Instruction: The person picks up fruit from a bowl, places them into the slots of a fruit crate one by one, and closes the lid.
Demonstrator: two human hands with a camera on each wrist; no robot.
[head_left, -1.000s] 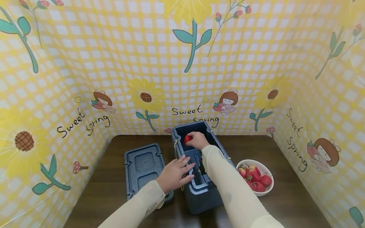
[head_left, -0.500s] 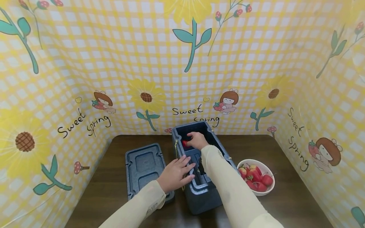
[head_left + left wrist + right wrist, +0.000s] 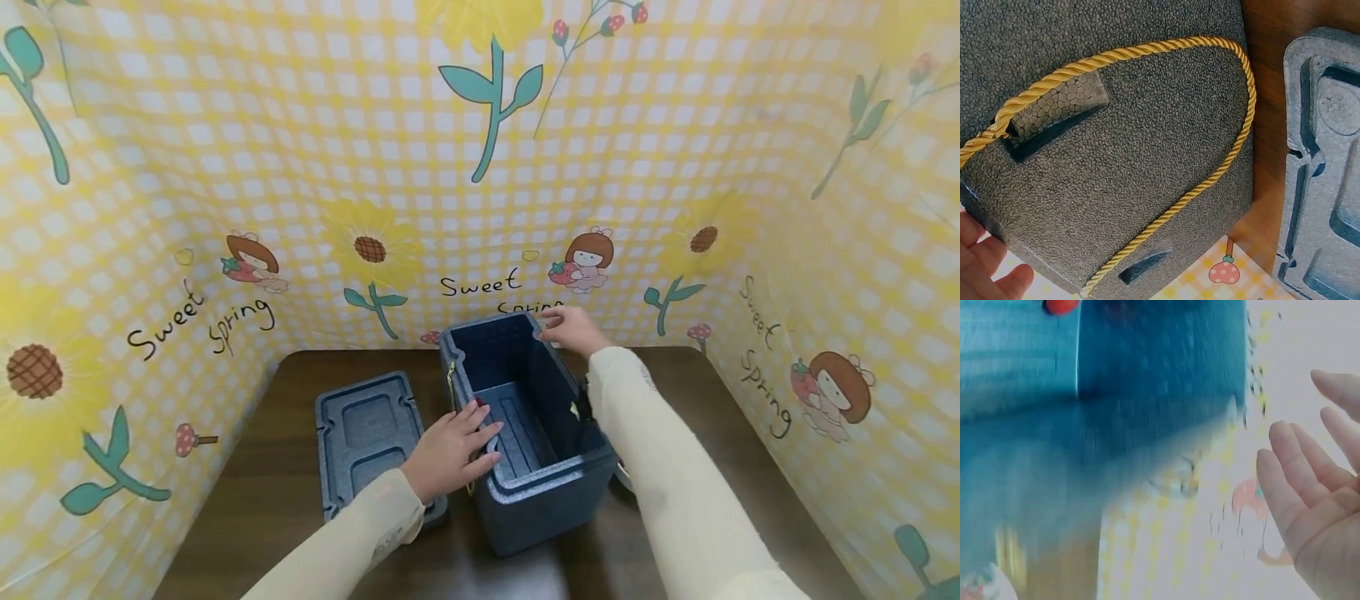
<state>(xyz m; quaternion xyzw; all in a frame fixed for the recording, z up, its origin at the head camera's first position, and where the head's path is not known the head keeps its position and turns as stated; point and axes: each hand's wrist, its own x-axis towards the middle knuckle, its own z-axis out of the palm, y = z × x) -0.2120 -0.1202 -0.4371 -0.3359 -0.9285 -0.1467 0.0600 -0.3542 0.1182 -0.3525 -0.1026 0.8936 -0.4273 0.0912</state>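
Look for the foam box (image 3: pixel 551 504) at the middle of the brown wooden surface (image 3: pixel 251 483), open-topped, just right of a matching lid (image 3: pixel 367 425). Should be light for such bulk and fairly stiff, judging by the beaded foam, but likely to dent under a hard pinch or chip at the notched rim. Unlikely to slip in the grasp, given the pebbled skin; apt to slide or tip if pushed from one side only. For lifting, best taken low by both long walls, with flat palms and even pressure; treat the twisted gold cord (image 3: pixel 1166 215), looped slackly along the left side, as second choice, being prone to swing. Over the left rim, note the left hand (image 3: pixel 446 454), with fingers straight and spread, not curled round the wall. By the far right corner, note the right hand (image 3: pixel 576 331), with parted, empty fingers; hard to tell whether touching the rim or just beside. Inside the box, low down, see a rounded red fruit (image 3: pixel 1061 305), probably a strawberry; likely smooth and light, best pinched gently. Behind the right sleeve (image 3: pixel 675 467), see only a sliver of white bowl (image 3: pixel 624 481).
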